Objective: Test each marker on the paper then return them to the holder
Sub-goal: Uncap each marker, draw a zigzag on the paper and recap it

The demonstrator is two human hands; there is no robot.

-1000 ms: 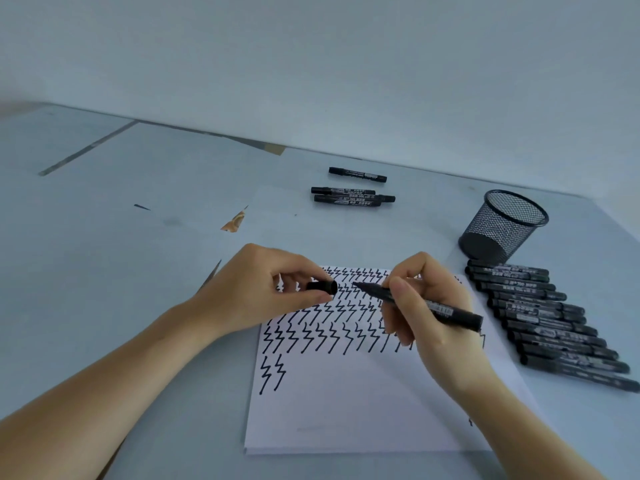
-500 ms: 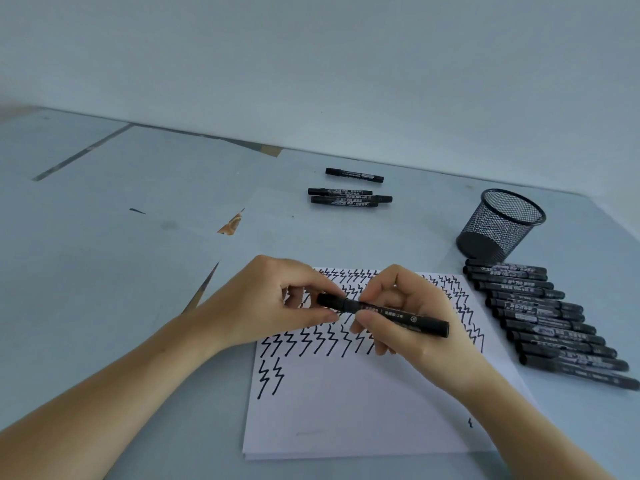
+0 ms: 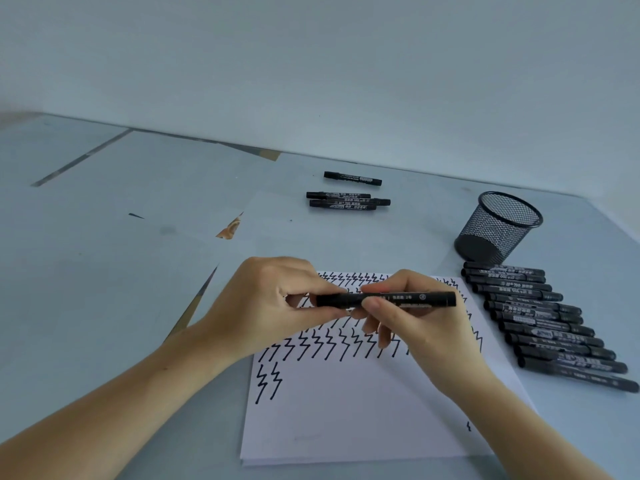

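Both hands are closed on one black marker (image 3: pixel 386 300), which is held level above the paper (image 3: pixel 346 410), roughly at the middle of the view. The cap end is pinched by the left hand (image 3: pixel 273 303) between thumb and fingertips; the barrel is pinched by the right hand (image 3: pixel 412 327), its thumb in front and its fingers curled behind. Each grip is closed tight on the marker and nothing else is held. The marker is capped, slim and straight, matt black, with a band of pale small print along the barrel and a round mark near its right end; the print is too small to be read.

The paper, a white sheet on the grey table (image 3: pixel 104 271), is covered over its upper half with rows of black zigzag strokes, and two more zigzags are seen lower at its left edge. A small black mark is seen near its lower right corner.

A row of black markers (image 3: pixel 547 323) is laid side by side on the table just right of the paper. Behind the row a black mesh holder (image 3: pixel 498 226) is seen, tilted. Three further markers (image 3: pixel 349 199) are laid well beyond the paper, two of them touching and one apart behind them.
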